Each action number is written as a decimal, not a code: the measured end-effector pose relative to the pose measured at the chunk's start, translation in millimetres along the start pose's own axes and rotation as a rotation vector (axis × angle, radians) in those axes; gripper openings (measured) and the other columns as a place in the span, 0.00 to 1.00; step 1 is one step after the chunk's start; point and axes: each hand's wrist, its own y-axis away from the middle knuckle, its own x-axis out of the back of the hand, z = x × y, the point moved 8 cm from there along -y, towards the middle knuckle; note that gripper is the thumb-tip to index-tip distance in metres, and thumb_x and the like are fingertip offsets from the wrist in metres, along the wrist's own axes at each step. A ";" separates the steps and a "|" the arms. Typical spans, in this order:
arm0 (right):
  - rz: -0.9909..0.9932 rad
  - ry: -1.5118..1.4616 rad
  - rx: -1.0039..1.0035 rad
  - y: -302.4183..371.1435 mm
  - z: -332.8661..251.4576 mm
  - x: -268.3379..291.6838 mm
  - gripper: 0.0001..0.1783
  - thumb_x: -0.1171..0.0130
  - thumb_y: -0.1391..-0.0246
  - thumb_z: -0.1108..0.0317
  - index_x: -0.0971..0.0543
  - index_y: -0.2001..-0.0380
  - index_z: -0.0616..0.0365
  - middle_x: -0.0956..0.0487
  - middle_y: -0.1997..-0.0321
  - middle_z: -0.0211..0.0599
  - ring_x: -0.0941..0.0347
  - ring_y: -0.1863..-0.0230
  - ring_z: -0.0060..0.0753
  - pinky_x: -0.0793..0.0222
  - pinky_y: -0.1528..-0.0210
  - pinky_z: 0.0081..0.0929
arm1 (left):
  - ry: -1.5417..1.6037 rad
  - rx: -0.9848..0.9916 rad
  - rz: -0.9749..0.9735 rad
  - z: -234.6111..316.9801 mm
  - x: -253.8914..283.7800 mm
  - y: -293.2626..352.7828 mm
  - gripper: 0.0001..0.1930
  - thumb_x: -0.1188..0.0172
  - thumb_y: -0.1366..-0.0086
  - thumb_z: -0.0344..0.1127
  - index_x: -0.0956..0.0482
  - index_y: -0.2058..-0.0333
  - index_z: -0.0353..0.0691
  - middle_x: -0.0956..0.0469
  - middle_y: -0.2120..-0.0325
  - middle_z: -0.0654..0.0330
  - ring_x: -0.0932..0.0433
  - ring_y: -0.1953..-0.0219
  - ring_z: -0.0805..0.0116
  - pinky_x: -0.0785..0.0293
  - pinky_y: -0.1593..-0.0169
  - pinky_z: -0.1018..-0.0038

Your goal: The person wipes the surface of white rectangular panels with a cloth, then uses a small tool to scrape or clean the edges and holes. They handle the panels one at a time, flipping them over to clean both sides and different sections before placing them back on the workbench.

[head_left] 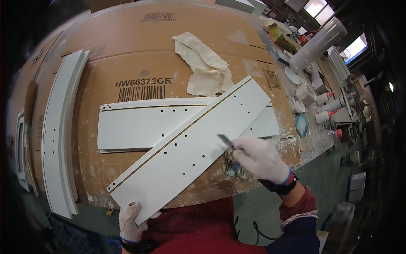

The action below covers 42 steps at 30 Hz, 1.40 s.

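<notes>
A white drawer-side-like panel (220, 127) with a dark groove along one long edge and several drilled holes lies slantwise across other white panels (127, 127). My gloved left hand (132, 221) grips its near left corner, with the fingers wrapped round the edge. In my gloved right hand (260, 160) is a small dark flat-bladed tool (226, 141), held over the middle of the panel near its right-hand edge. The blade points to the left; whether it touches the surface, I cannot tell. The tool's handle is hidden in the glove.
Brown cardboard (97, 169) covers the table. A cream cloth (205, 63) lies beyond the panels. More long white panels (59, 135) are stacked at the left. Glue bottles (325, 116), a clear plastic roll (317, 46) and small tubs (298, 106) stand along the right side.
</notes>
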 end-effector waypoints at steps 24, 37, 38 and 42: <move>0.209 0.572 -0.484 -137.1 222.6 103.5 0.13 0.52 0.42 0.62 0.28 0.60 0.59 0.22 0.63 0.55 0.26 0.57 0.58 0.31 0.57 0.45 | -0.079 0.120 0.314 -35.1 64.1 9.0 0.16 0.46 0.36 0.42 0.24 0.62 0.32 0.18 0.74 0.48 0.30 0.88 0.75 0.46 0.89 0.85; 0.183 0.422 -0.344 -131.7 207.8 98.9 0.09 0.51 0.43 0.64 0.26 0.67 0.57 0.22 0.68 0.51 0.25 0.61 0.56 0.30 0.59 0.46 | -0.035 0.146 0.319 -43.0 93.7 9.5 0.14 0.46 0.36 0.40 0.24 0.65 0.32 0.19 0.75 0.46 0.24 0.85 0.67 0.33 0.85 0.79; 0.207 0.330 -0.329 -130.1 190.2 97.9 0.09 0.51 0.43 0.64 0.27 0.67 0.58 0.22 0.68 0.51 0.24 0.62 0.56 0.30 0.60 0.46 | -0.046 0.139 0.311 -38.3 85.8 13.2 0.13 0.45 0.36 0.39 0.24 0.65 0.32 0.19 0.74 0.46 0.23 0.84 0.66 0.31 0.83 0.78; -0.096 0.235 0.067 -131.4 89.0 32.6 0.08 0.51 0.44 0.66 0.27 0.67 0.59 0.23 0.70 0.49 0.25 0.66 0.56 0.30 0.62 0.45 | 0.013 -0.042 0.396 -21.9 71.3 13.5 0.12 0.44 0.37 0.38 0.25 0.65 0.32 0.19 0.71 0.45 0.20 0.77 0.61 0.26 0.78 0.75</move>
